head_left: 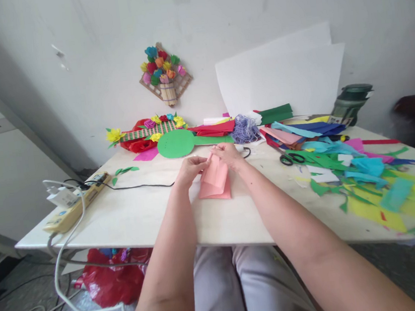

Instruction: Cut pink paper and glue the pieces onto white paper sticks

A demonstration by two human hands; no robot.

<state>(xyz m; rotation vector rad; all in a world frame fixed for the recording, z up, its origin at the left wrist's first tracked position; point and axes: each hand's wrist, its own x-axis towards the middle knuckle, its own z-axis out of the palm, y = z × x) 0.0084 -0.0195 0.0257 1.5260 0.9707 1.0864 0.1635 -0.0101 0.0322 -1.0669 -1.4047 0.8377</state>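
Note:
A folded pink sheet of paper (215,183) rests on the white table (135,213) in front of me. My left hand (190,170) pinches its upper left edge. My right hand (228,154) grips its top right corner, fingers curled over the paper. Both hands meet above the paper's top end, and its lower end lies flat on the table.
A green paper cut-out (176,143) and paper flowers (148,132) lie behind the hands. Black scissors (292,158) and several coloured paper scraps (367,172) cover the right side. A power strip (74,203) with cables sits at left. A dark green bottle (351,103) stands at back right.

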